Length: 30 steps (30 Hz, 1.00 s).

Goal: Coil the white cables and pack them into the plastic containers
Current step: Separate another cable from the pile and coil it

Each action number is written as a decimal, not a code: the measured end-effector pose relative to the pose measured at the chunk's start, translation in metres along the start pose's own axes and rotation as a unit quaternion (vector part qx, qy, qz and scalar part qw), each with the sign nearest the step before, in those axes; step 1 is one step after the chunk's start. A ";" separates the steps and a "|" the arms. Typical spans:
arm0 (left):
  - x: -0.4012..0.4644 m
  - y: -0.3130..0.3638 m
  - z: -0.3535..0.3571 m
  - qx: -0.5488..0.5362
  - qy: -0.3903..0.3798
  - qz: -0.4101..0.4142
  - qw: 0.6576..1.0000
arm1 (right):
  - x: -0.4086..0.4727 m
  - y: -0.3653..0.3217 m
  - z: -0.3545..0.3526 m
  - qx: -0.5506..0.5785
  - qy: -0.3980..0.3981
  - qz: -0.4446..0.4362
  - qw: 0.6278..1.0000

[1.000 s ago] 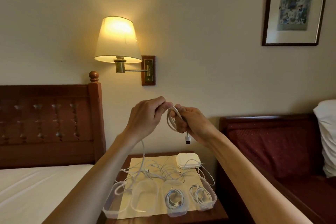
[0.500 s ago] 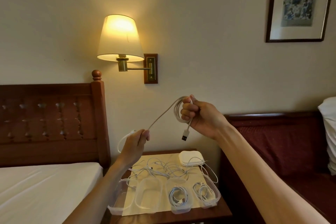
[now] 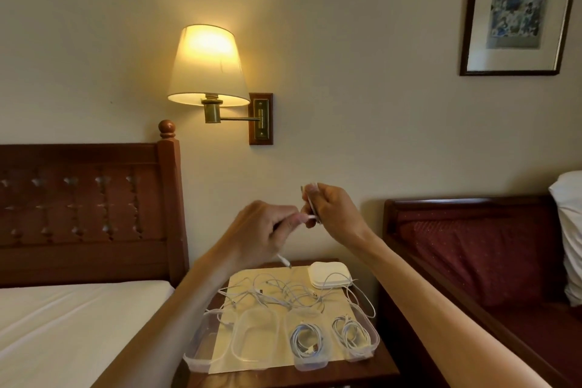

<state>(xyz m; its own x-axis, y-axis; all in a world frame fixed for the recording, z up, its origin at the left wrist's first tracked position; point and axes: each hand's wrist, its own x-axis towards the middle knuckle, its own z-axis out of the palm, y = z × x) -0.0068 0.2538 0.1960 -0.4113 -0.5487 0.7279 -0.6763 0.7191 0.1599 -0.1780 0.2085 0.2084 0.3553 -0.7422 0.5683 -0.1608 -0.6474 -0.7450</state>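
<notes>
Since a moment ago our left hand (image 3: 264, 230) has risen to meet our right hand (image 3: 330, 211), both pinching the white cable (image 3: 310, 217) above the desk (image 3: 362, 372). Two right containers (image 3: 310, 345) hold coils; two left ones and a far tangle (image 3: 283, 290) remain.

framed picture (image 3: 516, 9) cropped, held cable (image 3: 310, 208) blurred

left hand (image 3: 267, 230) — bare, no rings | right hand (image 3: 333, 211) — bare | forearms — sleeveless, no watch

White cable (image 3: 310, 217) pinched between hands
</notes>
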 end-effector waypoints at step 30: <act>0.006 0.001 0.022 -0.357 0.083 -0.286 0.885 | 0.001 -0.012 0.024 0.186 -0.032 0.209 0.960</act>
<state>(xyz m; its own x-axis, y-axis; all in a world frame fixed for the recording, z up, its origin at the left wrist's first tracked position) -0.0233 0.2425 0.1861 0.0095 -0.8826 0.4700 -0.1627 0.4623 0.8716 -0.1536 0.2196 0.2101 0.3894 -0.9033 0.1798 0.0336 -0.1811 -0.9829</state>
